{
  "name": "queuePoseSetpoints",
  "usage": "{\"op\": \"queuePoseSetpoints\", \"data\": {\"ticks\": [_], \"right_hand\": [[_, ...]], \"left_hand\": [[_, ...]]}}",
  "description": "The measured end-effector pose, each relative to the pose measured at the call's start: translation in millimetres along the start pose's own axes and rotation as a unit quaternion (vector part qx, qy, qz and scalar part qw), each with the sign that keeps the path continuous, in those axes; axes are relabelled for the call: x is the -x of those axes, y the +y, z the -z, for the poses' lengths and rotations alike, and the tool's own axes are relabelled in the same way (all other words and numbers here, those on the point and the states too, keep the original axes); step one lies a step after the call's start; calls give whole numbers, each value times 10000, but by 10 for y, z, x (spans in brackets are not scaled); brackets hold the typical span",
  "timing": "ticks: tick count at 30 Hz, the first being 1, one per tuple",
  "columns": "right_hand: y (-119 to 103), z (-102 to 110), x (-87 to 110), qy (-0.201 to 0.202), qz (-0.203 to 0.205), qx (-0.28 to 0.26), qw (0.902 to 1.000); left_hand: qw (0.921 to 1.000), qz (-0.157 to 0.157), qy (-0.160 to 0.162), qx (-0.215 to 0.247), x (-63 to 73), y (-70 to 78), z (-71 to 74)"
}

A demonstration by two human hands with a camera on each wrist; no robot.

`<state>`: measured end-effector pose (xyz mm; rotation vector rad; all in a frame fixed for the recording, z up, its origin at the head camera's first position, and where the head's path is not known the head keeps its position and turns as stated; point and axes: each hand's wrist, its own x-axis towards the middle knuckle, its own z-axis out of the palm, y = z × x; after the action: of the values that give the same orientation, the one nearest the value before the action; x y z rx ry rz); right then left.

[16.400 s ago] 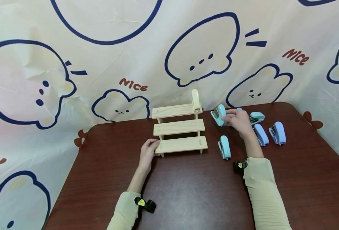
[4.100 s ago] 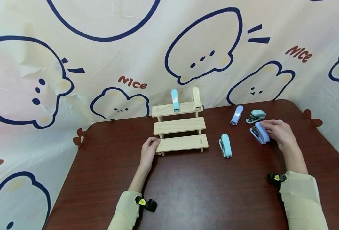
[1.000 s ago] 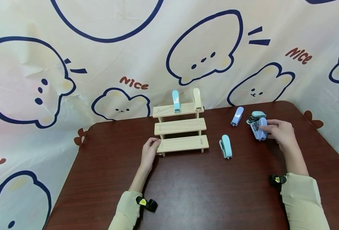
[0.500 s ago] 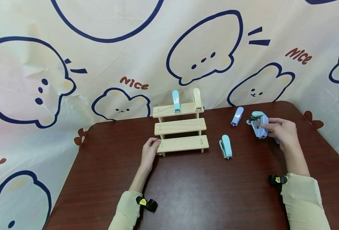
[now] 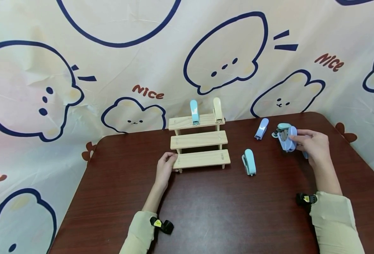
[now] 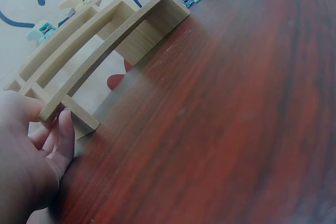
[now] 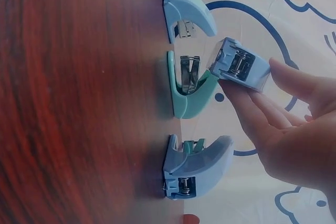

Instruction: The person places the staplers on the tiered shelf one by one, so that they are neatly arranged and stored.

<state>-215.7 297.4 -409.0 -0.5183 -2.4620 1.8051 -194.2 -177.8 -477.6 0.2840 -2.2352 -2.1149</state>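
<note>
My left hand (image 5: pixel 164 169) grips the left end of the lowest step of a three-tier wooden stand (image 5: pixel 203 159), thumb on top and fingers curled beneath in the left wrist view. On the top step, a light blue stapler (image 5: pixel 194 111) stands left of a cream stapler (image 5: pixel 217 109). At the right, my right hand (image 5: pixel 314 146) pinches a periwinkle stapler (image 5: pixel 289 141) between thumb and fingers. The right wrist view shows that held stapler (image 7: pixel 244 66) lifted off the table, its spring end facing the camera.
Behind the held stapler lies a mint stapler (image 5: pixel 283 126), partly covered. Another periwinkle stapler (image 5: pixel 261 129) lies left of it, and a turquoise stapler (image 5: pixel 249 162) sits nearer the stand. One more periwinkle stapler (image 7: pixel 199 169) is mostly hidden behind my right hand in the head view.
The light blue stapler went from my right hand to the top step. My right hand then took a periwinkle stapler, raising and turning it slightly. The left hand stays on the stand.
</note>
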Motion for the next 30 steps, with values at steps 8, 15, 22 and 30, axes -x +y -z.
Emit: {"op": "queuePoseSetpoints", "data": {"ticks": [8, 15, 22, 30], "right_hand": [[-61, -17, 28, 91, -88, -116, 9999], [-142, 68, 32, 172, 4, -792, 9967], [-208, 77, 63, 108, -169, -1551, 9877], [-287, 53, 129, -65, -32, -2463, 9692]], "left_hand": [[9998, -124, 142, 22, 12, -21, 14], [9999, -36, 68, 104, -4, -25, -10], [9999, 48, 57, 81, 2, 26, 17], [10000, -73, -45, 42, 231, 351, -25]]}}
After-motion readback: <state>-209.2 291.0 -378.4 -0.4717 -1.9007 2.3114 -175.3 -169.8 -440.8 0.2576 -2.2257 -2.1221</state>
